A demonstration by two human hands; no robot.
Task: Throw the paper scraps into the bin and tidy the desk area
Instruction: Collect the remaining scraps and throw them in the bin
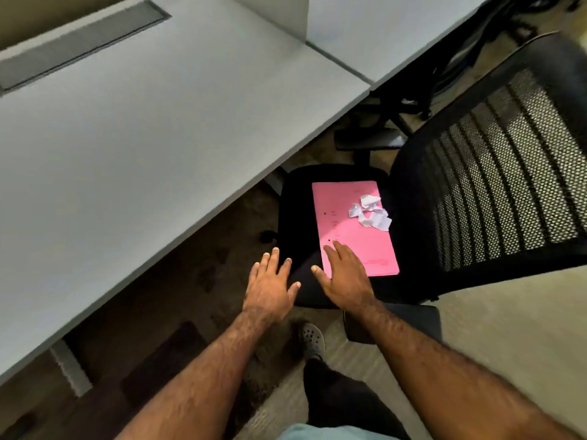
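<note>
A grey desk (133, 128) fills the left of the view, with a dark slotted strip (79, 42) set into its far edge; a second desk (381, 30) adjoins it further right, behind a thin divider. Below the desk edge lies dark patterned floor (178, 300). The left hand (270, 284) hovers palm down with fingers spread apart, gripping nothing, just beside the front edge of a black chair seat (295, 217). The right hand (343, 277) is likewise spread flat and empty; its fingertips lie over the near corner of a pink folder (352, 236), though real contact cannot be told. The folder lies flat on the seat; a small heap of crumpled white paper scraps (370, 212) rests on its far right part, well apart from both hands. To the right rises the chair's black mesh back (508, 179). A grey shoe (313, 339) and dark trouser leg (336, 398) show below, between the forearms.
</note>
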